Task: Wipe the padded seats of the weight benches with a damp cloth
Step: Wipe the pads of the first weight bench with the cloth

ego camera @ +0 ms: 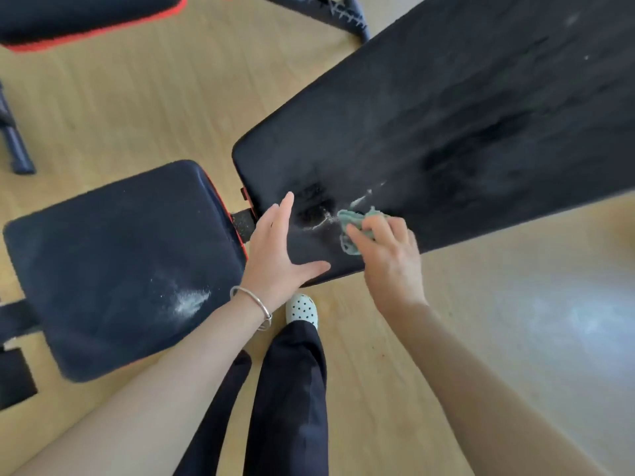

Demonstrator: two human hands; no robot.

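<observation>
A long black padded back pad of a weight bench runs from the centre to the upper right, dusty with darker wiped patches. My right hand grips a bunched green cloth and presses it on the pad's near corner, beside a white streak. My left hand rests flat on the same corner, fingers straight, with a bracelet on the wrist. The square black seat pad lies to the left, with a white dust smear near its right edge.
A second bench with red trim sits at the top left. Black frame bars stand at the top centre and a black bar lies at the far left. My legs and a white dotted shoe stand on the wooden floor.
</observation>
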